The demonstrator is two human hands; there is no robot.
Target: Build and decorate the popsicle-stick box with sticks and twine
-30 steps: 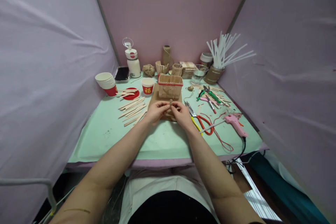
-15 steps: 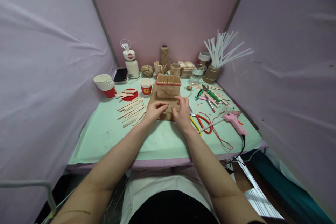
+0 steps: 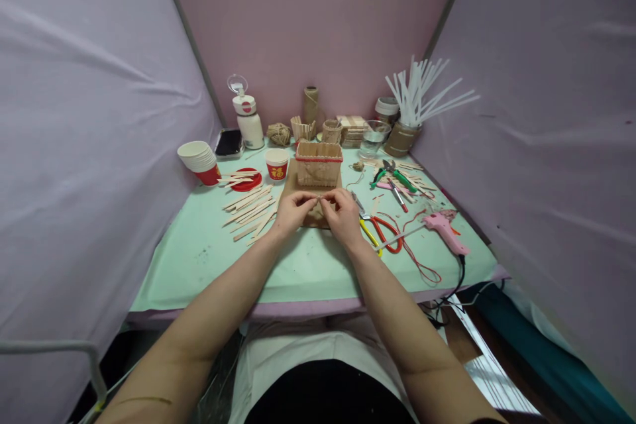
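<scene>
My left hand [image 3: 294, 209] and my right hand [image 3: 342, 213] meet fingertip to fingertip, each in a closed pinch. Between them is a small bit of beige twine [image 3: 319, 198], mostly hidden by the fingers. Both hands hover above a brown cardboard piece [image 3: 317, 218]. Just beyond them stands a small box-shaped basket [image 3: 318, 169] of wooden sticks with a red band round its rim.
Wooden sticks [image 3: 251, 209] and paper cups [image 3: 277, 164] lie left. Scissors [image 3: 387, 233], a pink glue gun [image 3: 446, 232], red cord [image 3: 422, 271] and green-handled pliers [image 3: 395, 175] are right. A glass of water [image 3: 372, 140], glue sticks [image 3: 420, 96] and a bottle [image 3: 248, 122] stand behind.
My right hand has moved slightly left and closed its fingers into a pinch against my left fingertips, on the twine. My left hand and the basket have hardly moved.
</scene>
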